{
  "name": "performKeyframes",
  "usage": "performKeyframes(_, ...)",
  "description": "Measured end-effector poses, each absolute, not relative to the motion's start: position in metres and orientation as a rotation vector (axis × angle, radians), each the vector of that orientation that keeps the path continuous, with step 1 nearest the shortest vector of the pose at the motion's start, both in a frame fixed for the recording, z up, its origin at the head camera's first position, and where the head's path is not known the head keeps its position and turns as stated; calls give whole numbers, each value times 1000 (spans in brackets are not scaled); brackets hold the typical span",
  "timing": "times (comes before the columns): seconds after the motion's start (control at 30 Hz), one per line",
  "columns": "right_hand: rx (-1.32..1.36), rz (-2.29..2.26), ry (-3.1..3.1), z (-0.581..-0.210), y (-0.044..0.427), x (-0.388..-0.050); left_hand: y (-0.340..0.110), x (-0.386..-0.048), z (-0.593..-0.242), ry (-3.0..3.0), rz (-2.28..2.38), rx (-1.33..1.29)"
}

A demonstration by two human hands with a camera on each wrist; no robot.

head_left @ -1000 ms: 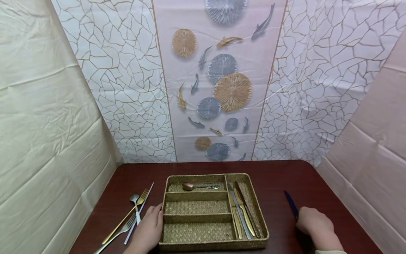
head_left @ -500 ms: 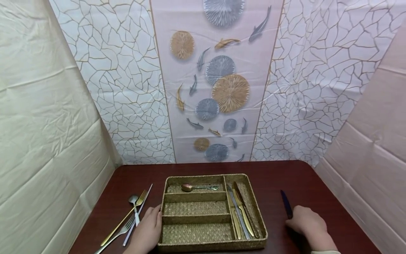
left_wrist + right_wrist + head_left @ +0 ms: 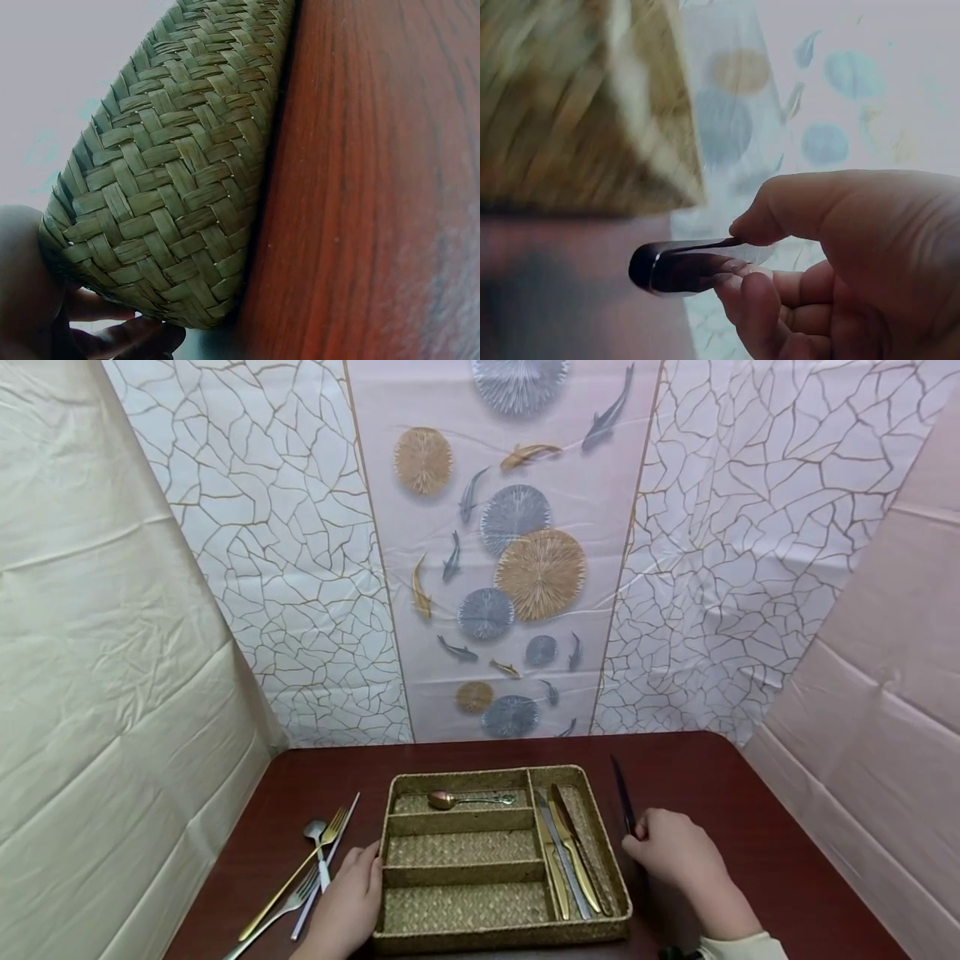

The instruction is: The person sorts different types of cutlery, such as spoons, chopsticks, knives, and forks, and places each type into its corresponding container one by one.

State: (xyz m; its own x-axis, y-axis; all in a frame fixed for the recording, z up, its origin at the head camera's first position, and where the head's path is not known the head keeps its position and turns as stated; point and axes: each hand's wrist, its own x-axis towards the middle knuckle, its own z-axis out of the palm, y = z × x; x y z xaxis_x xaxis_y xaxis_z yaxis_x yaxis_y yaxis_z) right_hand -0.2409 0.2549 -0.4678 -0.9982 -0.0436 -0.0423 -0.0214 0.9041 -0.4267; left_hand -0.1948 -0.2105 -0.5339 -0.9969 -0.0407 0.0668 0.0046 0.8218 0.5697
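Observation:
In my right hand (image 3: 675, 847) a dark table knife (image 3: 624, 793) is pinched between thumb and fingers, its blade pointing away, just right of a woven tray (image 3: 502, 935). The right wrist view shows the knife's rounded dark handle end (image 3: 667, 268) sticking out of the fingers. My left hand (image 3: 347, 897) holds the tray's left side; up close, its fingers (image 3: 112, 337) bend around a corner of the woven wall (image 3: 172, 165). Several knives (image 3: 573, 860) lie lengthwise in the tray's right compartment. A spoon (image 3: 444, 800) lies in the back left compartment.
Left of the tray, on the dark red table (image 3: 697, 768), are a gold fork (image 3: 300, 877), a silver fork (image 3: 288, 906), a white-handled spoon (image 3: 317, 831) and a thin pale stick (image 3: 345, 831). Patterned cloth (image 3: 315, 610) hangs behind the table.
My right hand has moved left and forward with the knife, from the table's right side to beside the tray. The left hand stays at the tray's side.

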Motion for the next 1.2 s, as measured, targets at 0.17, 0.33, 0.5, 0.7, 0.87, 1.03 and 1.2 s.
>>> performKeyframes(0.17, -96, -712, 2994, -459, 228, -239, -212, -193, -536, -2920, -904, 37)
performKeyframes(0.33, -113, -680, 3020, -462, 207, -238, -213, -192, -536, -2917, -914, 36)
performKeyframes(0.5, -121, -550, 3056, -467, 192, -239, -212, -192, -534, -2911, -914, 29)
performKeyframes(0.7, -136, -358, 3129, -470, 177, -240, -212, -192, -536, -2880, -896, 15)
performKeyframes(0.87, -200, -237, 3188, -474, 165, -241, -212, -194, -535, -2898, -897, 29)
performKeyframes(1.03, -237, -132, 3206, -484, 158, -245, -212, -195, -534, -2910, -915, 34)
performKeyframes(1.2, -275, -65, 3257, -494, 157, -248, -211, -196, -534, -2924, -915, 27)
